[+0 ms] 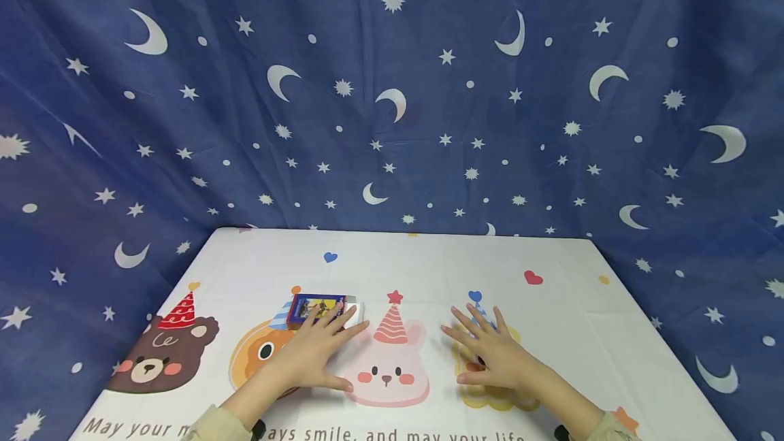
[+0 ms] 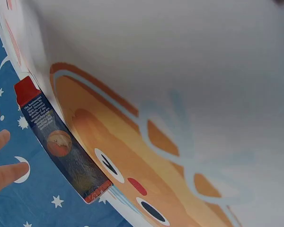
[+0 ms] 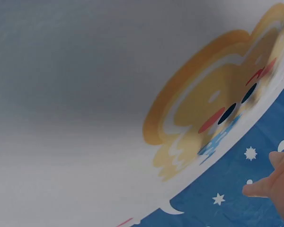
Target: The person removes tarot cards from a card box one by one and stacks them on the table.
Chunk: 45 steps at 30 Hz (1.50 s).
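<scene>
A small dark blue box (image 1: 315, 307) with a yellow picture on its top lies left of the middle of the table. Its printed side and a red end flap (image 2: 26, 91) show in the left wrist view. Something white (image 1: 354, 318) sits at the box's right end, partly behind fingers, its kind unclear. My left hand (image 1: 312, 356) has its fingers spread just in front of the box and over its near edge in the head view; whether it touches cannot be told. Fingers also spread, my right hand (image 1: 497, 358) is over the printed yellow animal and holds nothing.
A white tablecloth (image 1: 429, 264) printed with cartoon animals, hearts and lettering covers the table. Behind it and at both sides hangs a dark blue curtain (image 1: 343, 141) with white moons and stars.
</scene>
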Available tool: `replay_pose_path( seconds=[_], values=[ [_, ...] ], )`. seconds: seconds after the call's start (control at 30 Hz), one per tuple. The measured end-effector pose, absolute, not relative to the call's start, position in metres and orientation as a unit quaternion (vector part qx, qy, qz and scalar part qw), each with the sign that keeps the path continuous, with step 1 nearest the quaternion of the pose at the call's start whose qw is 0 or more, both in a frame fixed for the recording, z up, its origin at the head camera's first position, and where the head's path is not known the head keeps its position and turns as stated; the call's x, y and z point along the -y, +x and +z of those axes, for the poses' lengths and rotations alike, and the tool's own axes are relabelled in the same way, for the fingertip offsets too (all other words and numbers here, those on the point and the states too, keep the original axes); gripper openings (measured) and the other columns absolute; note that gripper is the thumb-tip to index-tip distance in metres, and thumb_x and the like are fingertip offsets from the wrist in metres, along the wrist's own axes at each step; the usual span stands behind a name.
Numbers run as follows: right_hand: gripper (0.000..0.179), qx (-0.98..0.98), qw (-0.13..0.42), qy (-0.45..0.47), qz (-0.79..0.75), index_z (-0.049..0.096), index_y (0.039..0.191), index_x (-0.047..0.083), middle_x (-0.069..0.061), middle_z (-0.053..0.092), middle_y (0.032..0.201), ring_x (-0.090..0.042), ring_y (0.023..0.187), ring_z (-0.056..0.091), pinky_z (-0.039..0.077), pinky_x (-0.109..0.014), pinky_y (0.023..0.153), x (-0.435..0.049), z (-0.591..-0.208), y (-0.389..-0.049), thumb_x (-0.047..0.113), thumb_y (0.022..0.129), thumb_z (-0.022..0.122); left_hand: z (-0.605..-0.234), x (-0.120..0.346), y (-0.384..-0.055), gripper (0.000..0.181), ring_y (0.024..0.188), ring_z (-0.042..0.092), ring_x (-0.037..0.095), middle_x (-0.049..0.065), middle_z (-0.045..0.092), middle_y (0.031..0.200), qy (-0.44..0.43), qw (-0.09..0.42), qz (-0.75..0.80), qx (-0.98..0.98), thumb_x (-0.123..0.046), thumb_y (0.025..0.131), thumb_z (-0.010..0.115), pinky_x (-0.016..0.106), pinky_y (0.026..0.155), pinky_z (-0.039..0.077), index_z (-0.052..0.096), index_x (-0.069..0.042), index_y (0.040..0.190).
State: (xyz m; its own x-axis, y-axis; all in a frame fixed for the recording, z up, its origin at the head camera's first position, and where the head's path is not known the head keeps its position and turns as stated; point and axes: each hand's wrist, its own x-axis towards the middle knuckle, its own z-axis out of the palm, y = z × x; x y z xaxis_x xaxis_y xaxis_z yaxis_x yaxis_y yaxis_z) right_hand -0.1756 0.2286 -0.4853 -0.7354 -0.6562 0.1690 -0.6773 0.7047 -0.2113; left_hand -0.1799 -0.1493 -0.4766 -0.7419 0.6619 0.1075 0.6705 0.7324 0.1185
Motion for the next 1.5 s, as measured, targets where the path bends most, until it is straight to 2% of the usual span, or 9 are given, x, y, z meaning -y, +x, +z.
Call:
replay_pose_path(
  seconds=[0.07, 0.17, 0.37, 0.5, 0.73, 1.03, 1.23, 1.5],
  values=[
    [0.081, 0.922, 0.042, 0.361, 0.134, 0.038, 0.145, 0.025, -0.009, 0.022, 0.157, -0.029, 0.147, 0.001, -0.005, -0.072, 0.107, -0.228, -0.484, -0.176, 0.056, 0.076, 0.067, -0.475, 0.150, -0.180, 0.098, 0.141, 0.025, 0.039, 0.011, 0.033, 0.152, -0.361, 0.037, -0.073, 0.929, -0.074, 0.066, 0.064, 0.065, 0.109, 0.024, 0.033, -0.028, 0.147],
    [0.081, 0.923, 0.048, 0.361, 0.128, 0.040, 0.144, 0.025, -0.009, 0.025, 0.156, -0.037, 0.145, 0.013, 0.012, -0.078, 0.100, -0.228, -0.482, -0.177, 0.056, 0.075, 0.068, -0.474, 0.151, -0.180, 0.097, 0.140, 0.028, 0.038, 0.011, 0.036, 0.151, -0.363, 0.049, -0.069, 0.928, -0.073, 0.066, 0.065, 0.063, 0.108, 0.028, 0.034, -0.028, 0.146],
    [0.081, 0.921, 0.056, 0.369, 0.111, 0.043, 0.142, 0.021, -0.014, 0.033, 0.151, -0.045, 0.138, 0.026, 0.021, -0.076, 0.100, -0.228, -0.482, -0.178, 0.059, 0.075, 0.067, -0.474, 0.153, -0.179, 0.094, 0.138, 0.033, 0.037, 0.010, 0.039, 0.149, -0.358, 0.050, -0.073, 0.929, -0.072, 0.067, 0.064, 0.063, 0.105, 0.033, 0.036, -0.028, 0.146],
    [0.080, 0.917, 0.055, 0.378, 0.110, 0.045, 0.141, 0.018, -0.017, 0.037, 0.149, -0.047, 0.134, 0.032, 0.029, -0.074, 0.097, -0.228, -0.481, -0.178, 0.058, 0.076, 0.067, -0.475, 0.154, -0.178, 0.092, 0.132, 0.042, 0.035, 0.009, 0.046, 0.144, -0.366, 0.062, -0.074, 0.926, -0.068, 0.068, 0.067, 0.059, 0.103, 0.038, 0.038, -0.027, 0.145],
    [0.076, 0.923, 0.047, 0.370, 0.100, 0.049, 0.137, 0.016, -0.015, 0.043, 0.145, -0.044, 0.134, 0.035, 0.033, -0.069, 0.099, -0.226, -0.481, -0.180, 0.058, 0.077, 0.066, -0.471, 0.154, -0.181, 0.090, 0.122, 0.053, 0.027, 0.008, 0.057, 0.132, -0.387, 0.096, -0.056, 0.915, -0.061, 0.067, 0.073, 0.050, 0.102, 0.043, 0.041, -0.025, 0.143],
    [0.073, 0.927, 0.024, 0.360, 0.100, 0.049, 0.137, 0.018, -0.012, 0.047, 0.142, -0.038, 0.132, 0.040, 0.035, -0.061, 0.103, -0.226, -0.479, -0.180, 0.055, 0.077, 0.068, -0.468, 0.154, -0.177, 0.078, 0.117, 0.056, 0.026, 0.006, 0.061, 0.127, -0.373, 0.086, -0.069, 0.921, -0.056, 0.069, 0.075, 0.046, 0.099, 0.046, 0.051, -0.024, 0.136],
    [0.069, 0.927, 0.016, 0.361, 0.100, 0.052, 0.134, 0.017, -0.012, 0.051, 0.138, -0.034, 0.127, 0.047, 0.039, -0.060, 0.100, -0.223, -0.477, -0.180, 0.049, 0.076, 0.071, -0.470, 0.156, -0.174, 0.072, 0.114, 0.058, 0.025, 0.004, 0.063, 0.122, -0.362, 0.080, -0.081, 0.925, -0.053, 0.069, 0.075, 0.044, 0.098, 0.047, 0.056, -0.022, 0.131],
    [0.052, 0.936, -0.003, 0.334, 0.107, 0.059, 0.127, 0.014, -0.008, 0.061, 0.127, -0.030, 0.117, 0.056, 0.043, -0.059, 0.097, -0.218, -0.476, -0.178, 0.039, 0.083, 0.069, -0.473, 0.159, -0.172, 0.057, 0.107, 0.062, 0.020, -0.003, 0.067, 0.112, -0.359, 0.094, -0.095, 0.924, -0.046, 0.072, 0.076, 0.041, 0.093, 0.050, 0.064, -0.019, 0.120]
  ],
)
